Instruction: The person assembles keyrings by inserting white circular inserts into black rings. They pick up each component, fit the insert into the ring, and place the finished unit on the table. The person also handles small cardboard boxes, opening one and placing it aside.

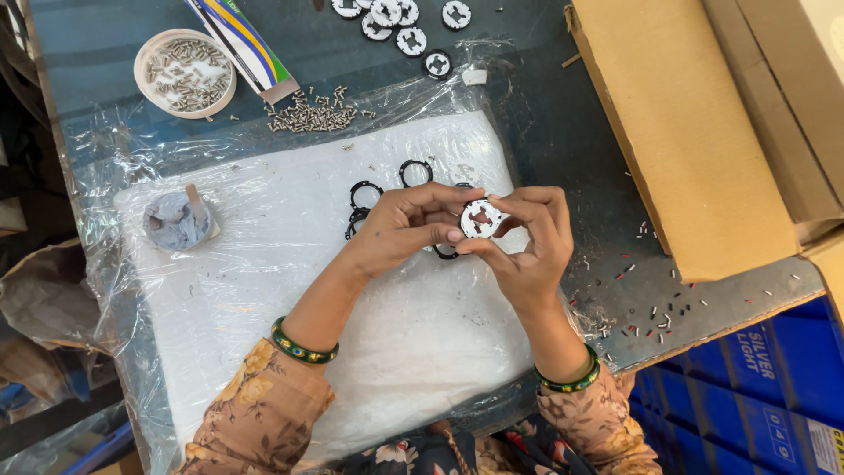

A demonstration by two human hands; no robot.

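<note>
Left hand (406, 222) and right hand (527, 242) pinch one round white disc (481, 218) between fingertips. Black rings (365, 195) lie just beyond the left fingers. Risk: edge-only grip; disc may slip onto white pad (264, 281).

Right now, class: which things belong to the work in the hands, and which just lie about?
In the work:
left hand
right hand
round white disc
black rings

Lying about:
bowl of screws
cardboard box
blue crate

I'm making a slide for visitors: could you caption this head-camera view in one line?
Left hand and right hand hold a small white disc over a plastic-wrapped white pad, black rings beside.
</note>
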